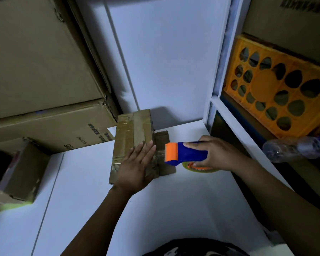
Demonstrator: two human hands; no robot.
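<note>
A flat brown cardboard parcel [133,133], patched with clear tape, lies on a white table [100,200]. Just beside its right edge, a blue tape dispenser [190,152] points its orange head at it, a clear strip stretched between them.

Left hand [135,167] and right hand [216,154] both bare, left forearm [100,215] and right forearm [277,196] uncovered too; below, a dark garment [192,246] with pale patterning.
</note>
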